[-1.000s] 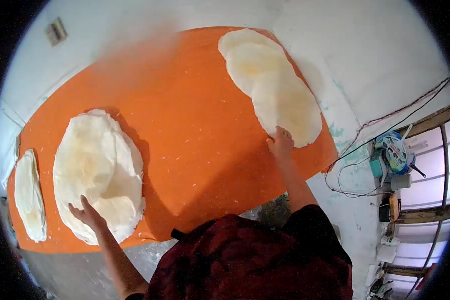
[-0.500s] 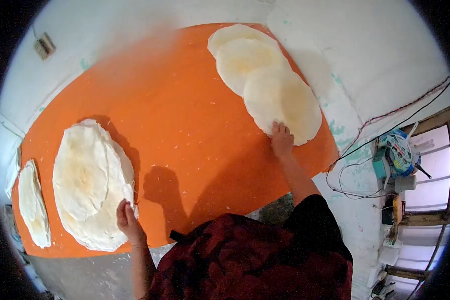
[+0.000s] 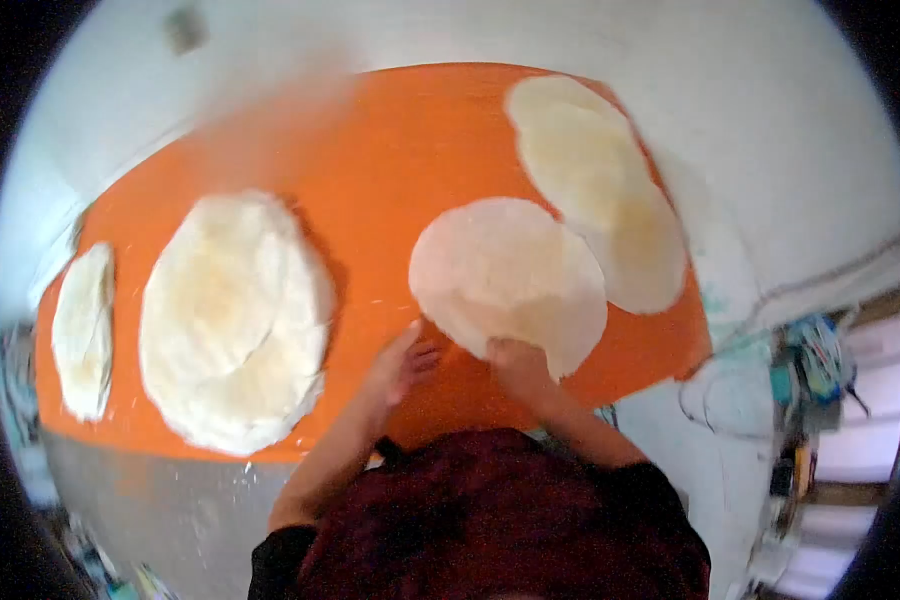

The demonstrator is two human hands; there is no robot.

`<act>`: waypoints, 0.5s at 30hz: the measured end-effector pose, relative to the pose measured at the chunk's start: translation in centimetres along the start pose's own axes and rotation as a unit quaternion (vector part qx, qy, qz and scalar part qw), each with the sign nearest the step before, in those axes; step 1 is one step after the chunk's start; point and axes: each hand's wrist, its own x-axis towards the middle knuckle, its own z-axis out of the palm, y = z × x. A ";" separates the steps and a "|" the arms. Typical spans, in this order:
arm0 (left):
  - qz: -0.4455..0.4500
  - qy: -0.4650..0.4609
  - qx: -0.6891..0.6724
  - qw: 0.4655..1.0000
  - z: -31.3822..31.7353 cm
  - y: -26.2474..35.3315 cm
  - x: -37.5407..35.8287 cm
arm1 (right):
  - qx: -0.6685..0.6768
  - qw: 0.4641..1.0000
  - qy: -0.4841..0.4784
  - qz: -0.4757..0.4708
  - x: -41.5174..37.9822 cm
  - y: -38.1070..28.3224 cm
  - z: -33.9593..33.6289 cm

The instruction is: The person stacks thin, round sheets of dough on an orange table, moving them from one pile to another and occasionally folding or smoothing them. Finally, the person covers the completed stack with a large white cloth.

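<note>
A thin, pale round flatbread (image 3: 505, 255) lies across the middle right of the orange surface, its right edge beside other overlapping flatbreads (image 3: 595, 165). My right hand (image 3: 520, 368) pinches its near edge, fingers closed and partly hidden. Just left of that edge, my left hand (image 3: 407, 365) is held with fingers stretched out, slightly blurred and holding nothing. Farther left rests a thick pile of flatbreads (image 3: 230, 320) with uneven, layered edges.
Everything lies on an orange-covered table (image 3: 390, 140). A narrow folded flatbread stack (image 3: 84, 330) sits at its far left. White walls border the table. At the right are cables (image 3: 820, 280) and a cluttered shelf with a blue-green item (image 3: 815, 365).
My right hand has drawn the top flatbread leftward and nearer, off the right-hand overlapping ones. My left hand has left the thick pile and moved right, toward it. The view has shifted.
</note>
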 end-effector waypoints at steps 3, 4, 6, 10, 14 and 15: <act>0.106 0.008 -0.021 0.994 -0.5 0.0 1.8 | 0.064 0.976 -0.200 0.057 0.9 -8.3 -4.0; 0.109 0.010 0.016 0.994 -0.4 0.8 0.9 | 0.109 0.977 -0.181 0.021 0.8 -9.5 -5.1; 0.123 0.008 0.061 0.990 0.0 4.0 -2.0 | 0.200 0.969 -0.140 -0.042 0.8 -10.1 -7.3; 0.307 0.042 0.302 0.902 -2.4 9.9 -8.4 | 0.327 0.940 -0.101 -0.003 0.7 -10.5 -8.5; 0.419 -0.066 -0.031 0.905 -6.7 12.7 -17.8 | 0.252 0.961 -0.107 0.025 1.5 -9.2 -5.8; 0.452 -0.068 -0.077 0.886 -8.9 12.5 -19.4 | 0.238 0.964 -0.116 0.034 1.6 -9.5 -5.7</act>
